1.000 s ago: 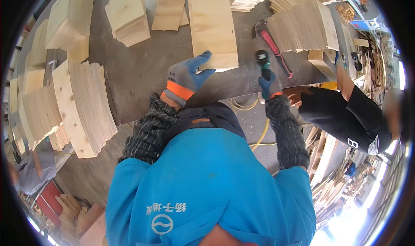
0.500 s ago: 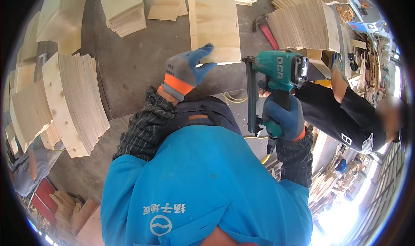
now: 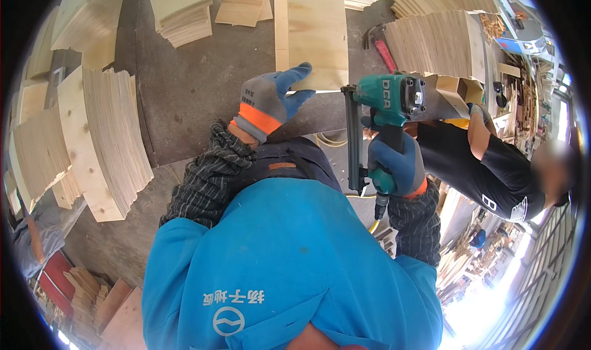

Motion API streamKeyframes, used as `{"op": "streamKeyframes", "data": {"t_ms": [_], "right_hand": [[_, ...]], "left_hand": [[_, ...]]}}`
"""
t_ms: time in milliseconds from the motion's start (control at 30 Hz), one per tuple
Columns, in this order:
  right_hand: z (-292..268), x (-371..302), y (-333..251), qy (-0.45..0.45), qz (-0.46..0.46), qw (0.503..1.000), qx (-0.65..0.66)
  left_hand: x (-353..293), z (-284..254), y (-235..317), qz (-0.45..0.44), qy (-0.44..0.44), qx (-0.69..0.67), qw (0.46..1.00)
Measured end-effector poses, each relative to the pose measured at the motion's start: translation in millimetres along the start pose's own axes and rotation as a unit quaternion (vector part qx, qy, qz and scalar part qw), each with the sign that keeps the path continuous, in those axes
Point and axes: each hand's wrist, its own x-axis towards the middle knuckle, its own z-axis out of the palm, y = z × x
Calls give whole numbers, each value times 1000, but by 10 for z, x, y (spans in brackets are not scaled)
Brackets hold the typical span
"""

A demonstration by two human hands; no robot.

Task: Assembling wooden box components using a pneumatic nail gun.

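My left hand, in a grey-blue glove with an orange cuff, grips the near left corner of a pale wooden board. Its fingers lie over the board and the thumb sits by the near edge. A narrow wooden strip runs along the board's left side. My right hand, gloved alike, is closed around the handle of a green and black nail gun. The gun's nose is just right of the board's near right corner, seemingly apart from it. A yellow hose hangs from the handle's lower end.
A red-handled hammer lies on the dark worktable right of the board. Stacks of thin boards stand at left and far right. Beyond the gun, a co-worker in black has a hand near an open wooden box.
The nail gun in my right hand has shifted slightly left, closer to the board's corner. My left hand keeps its hold on the board. The co-worker's arm has moved a little.
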Motion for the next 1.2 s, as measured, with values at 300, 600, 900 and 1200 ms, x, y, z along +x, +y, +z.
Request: {"op": "streamKeyframes", "data": {"t_ms": [300, 600, 900, 1200], "right_hand": [[-21, 5, 36, -12, 27, 999, 42], [-97, -34, 161, -2, -100, 993, -69], [88, -221, -71, 3, -99, 994, -49], [442, -43, -146, -26, 4, 998, 52]], "left_hand": [[10, -25, 20, -12, -14, 5, 1000], [-2, -35, 19, -26, -17, -13, 999], [15, -200, -142, -21, -136, -27, 990], [-13, -180, -154, -16, -140, 13, 990]]}}
